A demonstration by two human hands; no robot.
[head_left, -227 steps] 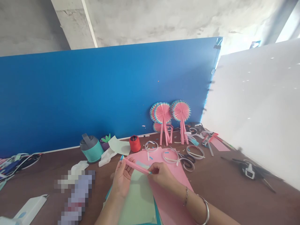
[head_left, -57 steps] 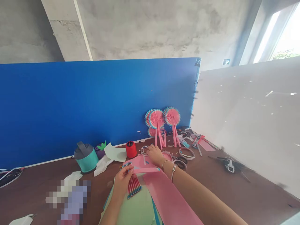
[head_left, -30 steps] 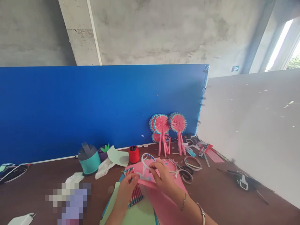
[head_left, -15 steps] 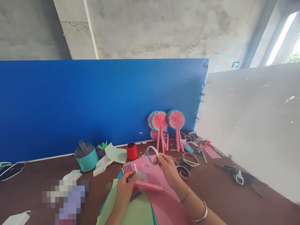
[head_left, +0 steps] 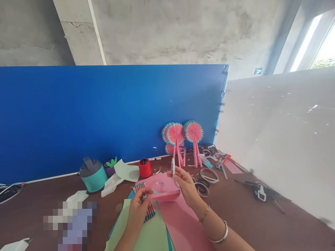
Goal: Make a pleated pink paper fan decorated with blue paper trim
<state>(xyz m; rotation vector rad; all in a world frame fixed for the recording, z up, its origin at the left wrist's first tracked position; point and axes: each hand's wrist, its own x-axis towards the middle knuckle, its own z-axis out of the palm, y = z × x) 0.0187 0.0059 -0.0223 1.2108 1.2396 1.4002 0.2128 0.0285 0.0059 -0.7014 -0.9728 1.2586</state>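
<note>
My left hand [head_left: 138, 208] pinches one end of a pink pleated paper strip [head_left: 167, 196] with blue edges, which stretches right over the sheets. To its upper right, my right hand [head_left: 186, 184] grips a narrow white roll of tape [head_left: 173, 167], seen nearly edge-on. Beneath my left hand lies a striped accordion-folded paper [head_left: 150, 212], partly hidden by it. A pink sheet [head_left: 184, 223] and a light green sheet [head_left: 151, 235] overlap on the table, with blue paper at their edges. Small curled scraps [head_left: 160, 183] rest on the pink sheet.
Pink round paper fans [head_left: 176, 134] lean at the blue partition [head_left: 91, 111]. Scissors [head_left: 202, 183], loose strips [head_left: 209, 175] and a red-handled tool [head_left: 223, 160] lie on the right. A teal container [head_left: 92, 177] and a red container [head_left: 144, 168] stand toward the back.
The tape roll has turned from a ring shape to edge-on in my right hand. The white piece at my left fingertips no longer shows. The view has shifted slightly right.
</note>
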